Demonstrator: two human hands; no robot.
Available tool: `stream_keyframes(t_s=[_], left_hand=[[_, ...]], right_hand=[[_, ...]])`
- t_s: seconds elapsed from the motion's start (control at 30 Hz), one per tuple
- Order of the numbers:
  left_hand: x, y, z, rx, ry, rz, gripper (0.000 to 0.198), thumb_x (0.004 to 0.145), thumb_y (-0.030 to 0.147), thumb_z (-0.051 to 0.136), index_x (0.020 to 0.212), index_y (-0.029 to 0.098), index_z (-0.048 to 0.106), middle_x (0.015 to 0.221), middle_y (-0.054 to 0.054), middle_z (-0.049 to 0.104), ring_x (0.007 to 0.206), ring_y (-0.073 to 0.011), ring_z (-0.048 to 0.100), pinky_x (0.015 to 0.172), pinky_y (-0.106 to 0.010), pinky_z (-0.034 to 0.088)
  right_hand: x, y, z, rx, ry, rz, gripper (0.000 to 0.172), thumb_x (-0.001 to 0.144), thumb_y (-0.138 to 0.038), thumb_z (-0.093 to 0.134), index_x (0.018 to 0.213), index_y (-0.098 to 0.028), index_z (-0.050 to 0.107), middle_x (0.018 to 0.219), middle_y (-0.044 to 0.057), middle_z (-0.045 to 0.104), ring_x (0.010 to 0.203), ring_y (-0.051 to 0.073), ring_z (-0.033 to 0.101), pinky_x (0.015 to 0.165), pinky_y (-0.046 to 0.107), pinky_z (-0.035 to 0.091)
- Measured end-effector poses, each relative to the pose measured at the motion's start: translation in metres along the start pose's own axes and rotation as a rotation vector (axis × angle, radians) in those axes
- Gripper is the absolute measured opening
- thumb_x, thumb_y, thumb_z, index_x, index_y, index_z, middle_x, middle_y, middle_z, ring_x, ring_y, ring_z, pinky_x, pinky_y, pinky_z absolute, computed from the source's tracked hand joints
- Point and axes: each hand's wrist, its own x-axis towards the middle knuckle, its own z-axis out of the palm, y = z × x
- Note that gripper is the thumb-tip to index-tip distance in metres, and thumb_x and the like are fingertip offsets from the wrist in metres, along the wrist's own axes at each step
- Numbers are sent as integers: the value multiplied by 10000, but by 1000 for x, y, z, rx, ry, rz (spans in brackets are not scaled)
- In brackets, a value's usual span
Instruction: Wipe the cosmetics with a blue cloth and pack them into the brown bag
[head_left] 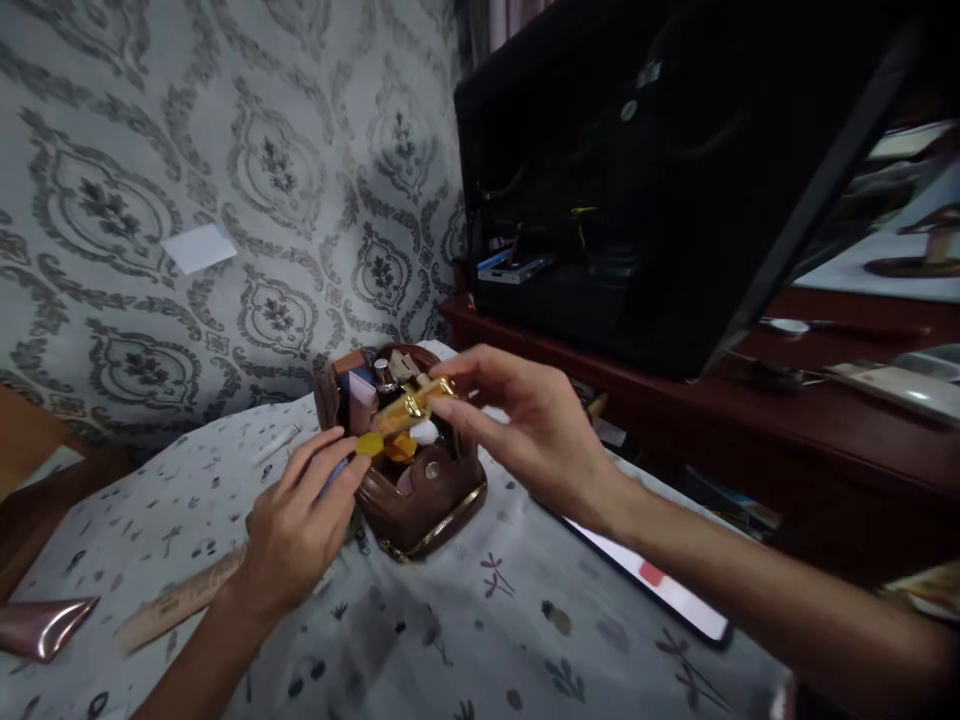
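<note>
A brown cosmetic bag (420, 500) stands unzipped on the patterned cloth, full of small cosmetics. Over its opening, my right hand (525, 425) pinches a shiny gold tube (405, 408) between thumb and fingers, tilted. My left hand (307, 510) is at the bag's left rim, fingers bent and closed; a bit of blue shows between them, and what they grip is hidden. Close to its fingertips is a yellow round cap (370, 445). Inside the bag sit a pale pink tube (363, 400), an amber round lid (400, 447) and a silver-capped bottle (385, 375).
A beige tube (180, 605) and a metallic pink tube (45, 628) lie on the cloth (405, 640) at left. A phone (652, 580) with a lit screen lies under my right forearm. A large black screen (645, 200) stands on a dark red desk (652, 400).
</note>
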Motion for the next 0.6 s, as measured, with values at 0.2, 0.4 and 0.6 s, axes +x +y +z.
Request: stream_keyframes(t_s=[0.2,0.4,0.6], left_hand=[[-10,2,8,20,120,14,344,891,48,470,1196,116,613,1196,-184,633,1220,-325,540,988,-465,494],[-10,5,10,10,153,4,339,882,26,470,1180,86,620,1174,-195,631,1222,-330,531,985,-457,480],[-11,9,12,-11,170,-35,335,882,31,476,1178,96,621,1165,-187,641,1233,-317,529,997,-446,471]], right_hand=[[58,19,38,-234,-165,-73,111,866,-192,639,968,-182,681,820,1,704,757,138,634,695,237,455],[90,41,71,-593,-331,-93,144,892,-217,598,1014,-198,672,926,31,709,861,171,618,723,249,403],[103,48,91,-801,-488,-44,183,910,-267,548,1007,-199,687,961,70,724,883,212,647,679,271,423]])
